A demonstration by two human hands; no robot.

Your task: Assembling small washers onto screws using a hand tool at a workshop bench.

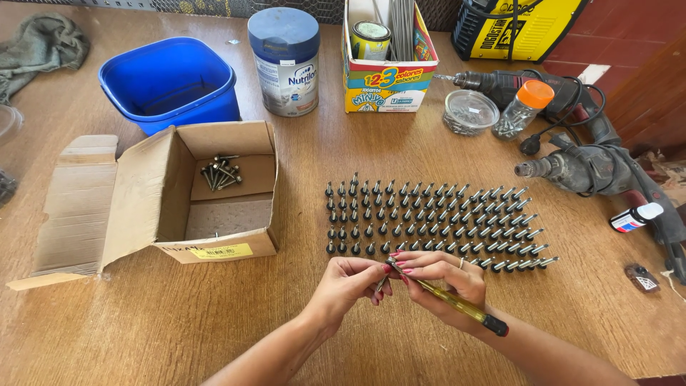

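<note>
A wooden table (214,336) fills the view, and the open cardboard box (161,196) on it serves as the landmark. Behind the box stands a blue plastic tub (171,82), with a blue-lidded tin (284,61) to the tub's right. Well to the right of the box, at the table's far edge, lie two power drills (586,168). Between the box and the drills stand neat rows of hex-head screws (429,218), heads down and tips up; a few loose screws (220,171) remain inside the box.

Nearest the camera, to the right of the box and just in front of the rows, the right hand (443,282) is clenched around a yellow-handled screwdriver (446,300), while the left hand (350,282) pinches a single screw (382,284) at the tool's tip. Judging from this, the step in hand is working that one screw with the screwdriver; the next move would call for a steady pinch and keeping the tip seated on the small part.
</note>
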